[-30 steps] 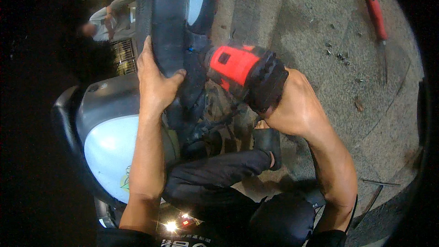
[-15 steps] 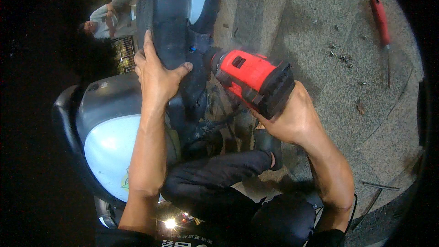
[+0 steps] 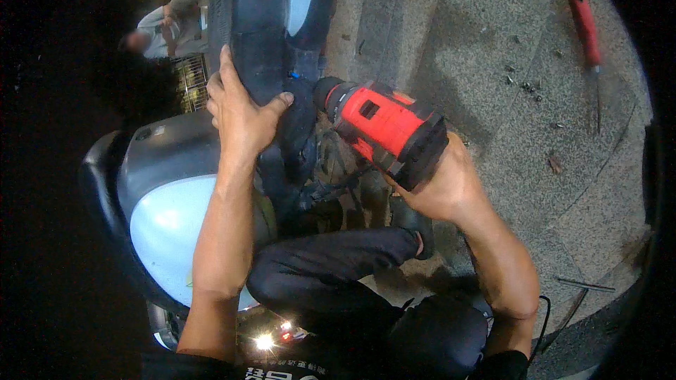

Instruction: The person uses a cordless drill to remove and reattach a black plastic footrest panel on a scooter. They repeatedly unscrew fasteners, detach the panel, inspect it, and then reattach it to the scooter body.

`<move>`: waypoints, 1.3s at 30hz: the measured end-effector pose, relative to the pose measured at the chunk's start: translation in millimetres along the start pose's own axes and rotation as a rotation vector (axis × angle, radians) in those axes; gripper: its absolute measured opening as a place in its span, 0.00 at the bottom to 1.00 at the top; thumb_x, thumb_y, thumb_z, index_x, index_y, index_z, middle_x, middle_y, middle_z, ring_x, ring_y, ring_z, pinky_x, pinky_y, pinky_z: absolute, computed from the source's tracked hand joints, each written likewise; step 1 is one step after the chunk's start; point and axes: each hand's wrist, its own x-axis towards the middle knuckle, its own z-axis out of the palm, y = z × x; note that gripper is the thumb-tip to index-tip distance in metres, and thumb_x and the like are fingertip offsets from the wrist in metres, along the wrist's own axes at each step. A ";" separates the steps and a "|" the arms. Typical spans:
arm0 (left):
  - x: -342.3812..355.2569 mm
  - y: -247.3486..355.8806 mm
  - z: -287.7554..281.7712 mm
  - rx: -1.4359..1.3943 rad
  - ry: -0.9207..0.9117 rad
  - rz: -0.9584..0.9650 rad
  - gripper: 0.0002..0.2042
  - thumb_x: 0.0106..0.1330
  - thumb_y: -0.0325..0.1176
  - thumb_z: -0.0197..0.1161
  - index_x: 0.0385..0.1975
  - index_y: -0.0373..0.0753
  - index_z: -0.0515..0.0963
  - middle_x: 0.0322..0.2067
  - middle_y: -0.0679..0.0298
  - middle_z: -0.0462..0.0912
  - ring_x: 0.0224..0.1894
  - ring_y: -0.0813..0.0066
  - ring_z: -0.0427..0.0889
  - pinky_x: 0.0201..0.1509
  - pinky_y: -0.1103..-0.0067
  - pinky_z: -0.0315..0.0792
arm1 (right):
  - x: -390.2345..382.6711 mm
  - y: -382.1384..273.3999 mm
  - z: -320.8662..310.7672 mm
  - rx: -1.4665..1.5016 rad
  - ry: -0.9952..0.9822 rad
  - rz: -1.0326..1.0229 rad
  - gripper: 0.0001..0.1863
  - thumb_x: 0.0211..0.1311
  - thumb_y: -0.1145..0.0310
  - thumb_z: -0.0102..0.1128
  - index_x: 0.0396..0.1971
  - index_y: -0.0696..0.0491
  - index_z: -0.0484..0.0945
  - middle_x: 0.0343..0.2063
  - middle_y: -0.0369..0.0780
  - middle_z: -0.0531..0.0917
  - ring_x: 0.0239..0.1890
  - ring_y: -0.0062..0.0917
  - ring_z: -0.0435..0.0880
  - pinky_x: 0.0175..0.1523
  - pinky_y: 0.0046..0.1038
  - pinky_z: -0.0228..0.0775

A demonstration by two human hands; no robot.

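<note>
The black side panel of a scooter with light blue bodywork stands before me. My left hand lies spread on that panel, its fingers along the left edge and its thumb stretched to the right. My right hand is closed round a red and black cordless drill; its grip is mostly hidden behind the drill body. The drill's nose points left at the panel's edge, close to a small blue spot. Whether the tip touches anything I cannot make out.
On the paving at right lie a red-handled screwdriver, several small screws and a T-handled tool. The scooter's light blue rear body is at lower left. Another person sits at upper left, beyond a wire basket.
The drill and my right hand have shifted slightly left, with the drill's nose a little lower beside the panel. My left hand keeps its place on the panel.
</note>
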 end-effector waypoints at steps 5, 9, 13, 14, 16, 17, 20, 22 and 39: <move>-1.7 0.9 0.0 0.012 0.001 -0.006 0.58 0.45 0.38 0.80 0.75 0.47 0.45 0.65 0.38 0.58 0.65 0.35 0.61 0.68 0.51 0.59 | -2.9 1.2 1.5 0.039 -0.013 0.053 0.29 0.49 0.70 0.70 0.55 0.53 0.76 0.52 0.48 0.81 0.55 0.45 0.79 0.61 0.37 0.71; -0.4 5.3 -2.0 0.027 -0.021 -0.027 0.58 0.45 0.39 0.80 0.75 0.46 0.45 0.65 0.38 0.58 0.65 0.36 0.61 0.68 0.52 0.58 | -6.4 8.8 0.4 0.127 0.009 0.038 0.24 0.50 0.70 0.72 0.50 0.54 0.79 0.51 0.48 0.81 0.56 0.45 0.78 0.63 0.38 0.68; -1.0 2.8 -1.4 0.052 -0.006 -0.017 0.58 0.45 0.41 0.80 0.74 0.43 0.46 0.66 0.39 0.57 0.67 0.37 0.61 0.69 0.53 0.58 | -9.4 14.2 -3.5 0.075 0.021 -0.147 0.26 0.47 0.74 0.68 0.51 0.54 0.79 0.50 0.46 0.83 0.52 0.44 0.82 0.58 0.36 0.74; -0.2 2.3 -0.1 0.048 0.001 -0.008 0.58 0.45 0.41 0.80 0.74 0.43 0.46 0.67 0.39 0.57 0.67 0.38 0.61 0.69 0.54 0.58 | -12.7 14.4 -3.9 0.118 0.032 -0.119 0.24 0.47 0.74 0.68 0.50 0.54 0.79 0.49 0.46 0.83 0.52 0.43 0.82 0.58 0.36 0.73; 2.7 1.0 0.2 0.045 0.020 0.006 0.58 0.45 0.42 0.80 0.74 0.42 0.46 0.67 0.38 0.57 0.67 0.38 0.62 0.69 0.54 0.58 | -22.0 13.1 -7.4 0.116 0.056 -0.080 0.22 0.49 0.73 0.70 0.48 0.55 0.81 0.47 0.44 0.84 0.50 0.38 0.83 0.57 0.35 0.73; 3.2 -2.4 0.5 0.031 0.021 0.025 0.57 0.45 0.42 0.80 0.74 0.41 0.46 0.67 0.38 0.57 0.67 0.38 0.62 0.69 0.54 0.59 | -28.5 12.8 -12.4 0.068 0.070 -0.069 0.20 0.51 0.73 0.71 0.47 0.55 0.81 0.44 0.43 0.85 0.48 0.34 0.84 0.56 0.33 0.74; 4.2 -6.2 -1.2 0.017 0.008 0.057 0.57 0.46 0.42 0.79 0.74 0.39 0.46 0.67 0.38 0.58 0.66 0.38 0.63 0.69 0.55 0.59 | -45.9 13.8 -21.3 0.058 0.085 0.054 0.20 0.51 0.72 0.73 0.46 0.55 0.81 0.44 0.42 0.85 0.47 0.33 0.84 0.57 0.33 0.72; 4.7 1.7 -4.3 0.044 -0.024 0.038 0.57 0.47 0.42 0.79 0.74 0.38 0.46 0.67 0.39 0.59 0.66 0.38 0.63 0.69 0.55 0.59 | -58.7 19.3 -25.3 0.132 0.078 0.149 0.22 0.49 0.69 0.74 0.46 0.53 0.80 0.46 0.44 0.84 0.50 0.41 0.82 0.59 0.37 0.70; 11.1 -1.7 -4.4 0.015 -0.096 0.242 0.57 0.49 0.34 0.77 0.71 0.25 0.40 0.66 0.35 0.59 0.68 0.43 0.64 0.71 0.67 0.61 | -65.4 22.6 -31.9 0.052 0.070 -0.024 0.22 0.49 0.69 0.72 0.47 0.51 0.81 0.48 0.45 0.83 0.52 0.43 0.81 0.61 0.38 0.69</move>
